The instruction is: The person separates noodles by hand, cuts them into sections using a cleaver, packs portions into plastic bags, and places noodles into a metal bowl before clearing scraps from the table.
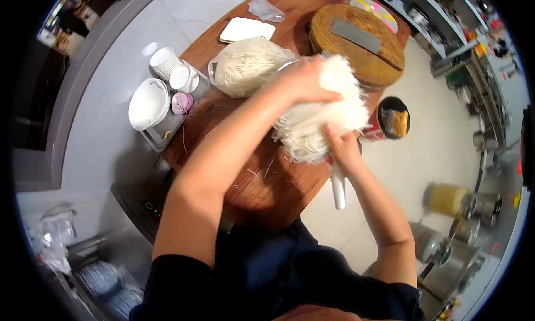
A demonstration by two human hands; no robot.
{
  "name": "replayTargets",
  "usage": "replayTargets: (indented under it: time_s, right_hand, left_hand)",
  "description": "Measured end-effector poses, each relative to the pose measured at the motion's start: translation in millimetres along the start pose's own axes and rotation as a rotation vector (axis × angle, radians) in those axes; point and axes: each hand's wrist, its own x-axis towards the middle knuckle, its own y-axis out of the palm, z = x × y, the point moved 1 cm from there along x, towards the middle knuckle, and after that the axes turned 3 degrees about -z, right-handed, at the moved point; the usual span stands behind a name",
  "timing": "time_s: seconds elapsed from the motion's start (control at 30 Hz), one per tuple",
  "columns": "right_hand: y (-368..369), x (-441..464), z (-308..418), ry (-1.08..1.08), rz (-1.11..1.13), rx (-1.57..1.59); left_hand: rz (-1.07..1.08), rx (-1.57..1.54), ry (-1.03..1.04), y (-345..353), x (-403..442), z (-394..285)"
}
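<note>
A large bundle of white noodle-like strands [317, 123] is held up over the right part of the brown wooden table [245, 192]. My left hand [312, 81] grips its upper left side, with the thumb across the strands. My right hand [343, 148] holds its lower right side. Beneath the bundle, a white handle [338, 190] sticks out past the table edge; what it belongs to is mostly hidden. Just left of my left hand lies a clear plastic bag [245, 64] filled with similar pale strands. Loose strands are scattered over the table.
A round wooden chopping board [334, 47] carries a cleaver [356, 36] at the back right. Near the back edge lie a white flat device [245, 29] and a plastic bag [266, 10]. White bowls [149, 104] and a tray [153, 140] are at left. A bin [393, 117] stands right.
</note>
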Motion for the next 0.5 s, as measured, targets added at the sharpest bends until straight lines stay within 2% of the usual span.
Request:
replayTargets:
  time_s: [0.1,0.23,0.33,0.43,0.5]
  right_hand:
    - [-26.3,15.5,-16.4,0.045,-0.025,-0.020]
    - [-33.8,45.5,-27.2,0.120,0.024,-0.054]
    - [-37.8,88.2,-23.1,0.315,0.209,-0.123]
    - [-38.5,102.8,-22.1,0.449,0.224,-0.032]
    - [-49.3,96.4,-22.4,0.524,0.226,0.046]
  left_hand:
    - [-0.077,-0.061,0.007,48.6,25.1,10.4]
    - [0.071,-0.068,-0.089,80.0,48.4,39.9]
    - [0.146,-0.146,-0.096,86.0,64.1,73.5]
    - [0.229,0.029,-0.101,113.3,72.6,106.2]
    - [0.126,0.084,-0.121,114.7,63.7,103.9]
